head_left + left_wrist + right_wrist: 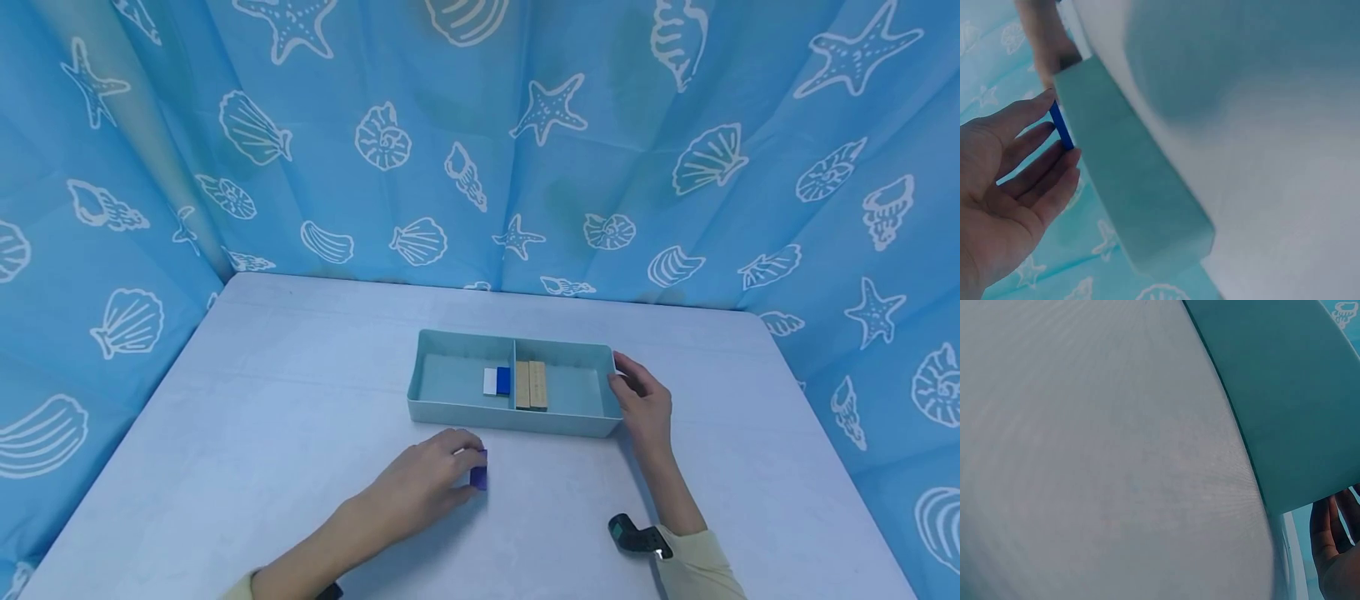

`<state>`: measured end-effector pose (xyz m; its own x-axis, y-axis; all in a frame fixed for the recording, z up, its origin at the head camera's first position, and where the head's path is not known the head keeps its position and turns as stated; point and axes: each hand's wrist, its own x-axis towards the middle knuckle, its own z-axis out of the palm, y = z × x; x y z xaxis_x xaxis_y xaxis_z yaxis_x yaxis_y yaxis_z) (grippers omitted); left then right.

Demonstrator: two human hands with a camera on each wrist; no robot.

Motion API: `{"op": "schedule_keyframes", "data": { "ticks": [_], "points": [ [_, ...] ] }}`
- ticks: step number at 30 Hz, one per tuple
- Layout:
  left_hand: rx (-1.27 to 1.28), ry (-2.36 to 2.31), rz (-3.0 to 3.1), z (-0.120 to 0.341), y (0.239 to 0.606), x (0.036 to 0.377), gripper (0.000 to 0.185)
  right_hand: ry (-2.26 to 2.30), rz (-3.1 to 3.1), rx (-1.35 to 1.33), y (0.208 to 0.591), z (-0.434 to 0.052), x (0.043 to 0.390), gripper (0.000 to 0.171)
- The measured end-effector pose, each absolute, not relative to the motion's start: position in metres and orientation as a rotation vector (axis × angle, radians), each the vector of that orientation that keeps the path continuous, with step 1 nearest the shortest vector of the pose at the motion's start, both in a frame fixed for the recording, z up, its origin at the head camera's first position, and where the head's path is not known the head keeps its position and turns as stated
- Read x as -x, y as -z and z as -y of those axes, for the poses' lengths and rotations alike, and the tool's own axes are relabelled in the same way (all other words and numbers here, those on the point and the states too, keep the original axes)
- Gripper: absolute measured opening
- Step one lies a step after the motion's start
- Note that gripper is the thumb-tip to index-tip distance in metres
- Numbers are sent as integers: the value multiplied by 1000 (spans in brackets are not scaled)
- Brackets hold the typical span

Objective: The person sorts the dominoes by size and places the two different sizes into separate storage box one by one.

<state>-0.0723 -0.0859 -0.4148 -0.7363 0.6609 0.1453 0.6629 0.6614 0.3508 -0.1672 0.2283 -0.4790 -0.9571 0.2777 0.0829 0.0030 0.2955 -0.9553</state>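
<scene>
Your left hand [427, 479] is pinching a small blue block [478, 477] at its fingertips, low over the worktop [247, 417], just short of the teal tray [510, 417] lying beyond the grip. Your right hand [641, 404] is resting spread against the tray's right end. Only the left wrist view is showing the block standing on edge between the fingers [1029, 112].

Head view high, facing down; wrist views close, sharing tray [517, 421] wall.

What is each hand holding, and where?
Left hand pinches the blue block at its end; right hand rests on the tray end wall.
</scene>
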Motion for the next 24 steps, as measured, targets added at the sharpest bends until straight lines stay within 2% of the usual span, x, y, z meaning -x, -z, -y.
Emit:
{"op": "schedule_keyframes", "data": {
  "ticks": [13, 24],
  "points": [
    [1073, 667, 2815, 81, 377, 132, 32, -1718, 2327, 245, 479, -228, 167, 40],
    [1056, 801, 2941, 73, 402, 184, 29, -1715, 2310, 244, 482, -228, 169, 38]
  ]
}}
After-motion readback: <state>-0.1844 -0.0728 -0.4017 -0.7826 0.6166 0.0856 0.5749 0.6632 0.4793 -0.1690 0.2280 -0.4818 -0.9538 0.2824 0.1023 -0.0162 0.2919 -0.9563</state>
